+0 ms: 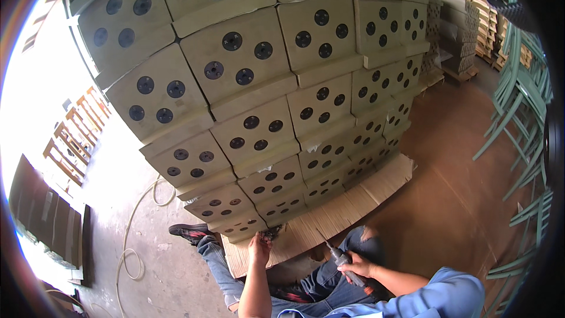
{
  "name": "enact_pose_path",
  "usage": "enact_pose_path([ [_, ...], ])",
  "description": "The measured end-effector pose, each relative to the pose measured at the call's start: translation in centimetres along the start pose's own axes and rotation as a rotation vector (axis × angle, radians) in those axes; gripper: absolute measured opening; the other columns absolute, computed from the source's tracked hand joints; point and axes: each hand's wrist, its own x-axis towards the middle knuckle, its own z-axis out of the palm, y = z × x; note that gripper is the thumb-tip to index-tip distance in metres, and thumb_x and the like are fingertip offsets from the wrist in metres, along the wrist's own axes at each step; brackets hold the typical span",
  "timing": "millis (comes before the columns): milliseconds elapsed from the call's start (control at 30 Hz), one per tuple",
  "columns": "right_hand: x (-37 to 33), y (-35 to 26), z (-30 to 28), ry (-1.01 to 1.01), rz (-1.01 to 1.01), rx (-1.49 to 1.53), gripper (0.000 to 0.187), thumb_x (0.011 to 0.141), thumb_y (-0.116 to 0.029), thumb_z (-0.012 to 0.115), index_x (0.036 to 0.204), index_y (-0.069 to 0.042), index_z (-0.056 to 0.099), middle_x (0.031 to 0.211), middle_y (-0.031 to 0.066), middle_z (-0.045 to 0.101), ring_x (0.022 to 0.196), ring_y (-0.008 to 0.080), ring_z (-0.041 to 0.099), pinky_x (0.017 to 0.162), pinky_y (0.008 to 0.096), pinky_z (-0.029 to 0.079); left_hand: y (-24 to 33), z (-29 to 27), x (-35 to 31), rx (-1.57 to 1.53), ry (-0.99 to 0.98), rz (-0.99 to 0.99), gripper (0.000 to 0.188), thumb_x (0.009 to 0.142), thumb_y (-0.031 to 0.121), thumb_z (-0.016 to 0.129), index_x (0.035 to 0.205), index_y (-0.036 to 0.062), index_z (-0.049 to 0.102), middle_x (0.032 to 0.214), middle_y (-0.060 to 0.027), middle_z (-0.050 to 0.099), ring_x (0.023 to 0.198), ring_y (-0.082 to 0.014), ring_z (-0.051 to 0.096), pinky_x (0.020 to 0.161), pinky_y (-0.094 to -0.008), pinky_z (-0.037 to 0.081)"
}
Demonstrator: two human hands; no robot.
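Observation:
My right hand [360, 266] is wrapped round a grey power screwdriver [340, 257], held over my bent leg. Its thin bit points up and forward toward the stack. At the foot of the stack, my left hand [259, 249] reaches forward with its fingers drawn together. They touch the edge of a small heap of dark hardware [272, 234], perhaps screws. What the fingertips pinch is too small to make out. Directly ahead rises a tall stack of beige panels [250, 100], most faces fitted with round black discs in groups. Flat cardboard [329, 212] lies under the stack.
A pale hose [125, 241] coils over the concrete floor at left. Farther left are a dark panel stack [47, 218] and wooden frames [73, 138]. Green metal frames [521, 106] pile up at right. Wooden chair parts [485, 20] stand at the back right.

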Motion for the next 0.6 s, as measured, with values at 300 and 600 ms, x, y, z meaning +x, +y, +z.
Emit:
enact_pose_path([
  [300,-0.2,-0.2,0.1,-0.003,0.0,-0.022,0.048,0.091,-0.019,0.074,0.121,-0.005,0.04,0.08,0.01,0.06,0.052,0.0206,0.063,0.049,0.0359,0.055,0.4,0.9,-1.1,0.118,0.018,0.0,0.019,0.106,0.031,0.058,0.104,0.0125,0.06,0.069,0.0014,0.053,0.058,-0.0121,0.049,0.049,-0.0245,0.039],
  [600,-0.1,-0.2,1.0,0.008,-0.012,-0.009,0.058,0.088,-0.022,0.078,0.125,-0.003,0.037,0.08,0.0094,0.061,0.051,0.0193,0.062,0.046,0.0356,0.055,0.5,0.2,0.0,0.012,-0.007,0.006,0.021,0.106,0.028,0.057,0.117,0.0105,0.063,0.071,-0.0009,0.057,0.058,-0.0132,0.052,0.051,-0.0256,0.041],
])
